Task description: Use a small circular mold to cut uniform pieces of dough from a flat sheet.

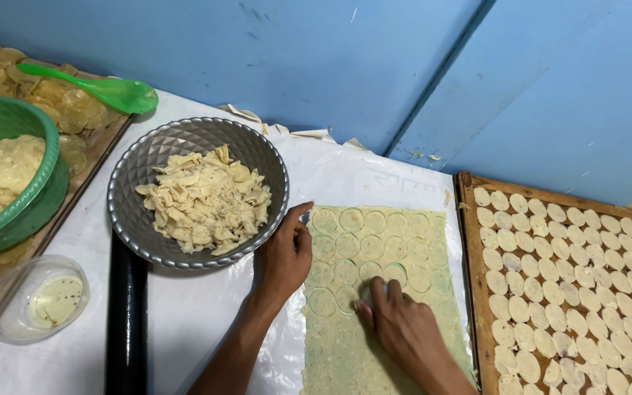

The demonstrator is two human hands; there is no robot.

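A thin rolled sheet of pale dough (374, 256) lies on white plastic, marked with several rows of cut circles. My left hand (284, 256) rests at the sheet's left edge, thumb stretched toward its top corner, fingers curled. My right hand (396, 322) presses down on the sheet near its middle, fingers closed around a small round cutter that is mostly hidden beneath them.
A grey metal bowl (129, 190) of dough scraps sits left of the sheet. A black rolling pin (126, 322) lies below it. A green bowl (34, 197) of dough, a green spoon (111, 91), a small clear cup (34, 300) and a wooden tray (469, 249) of cut discs surround the area.
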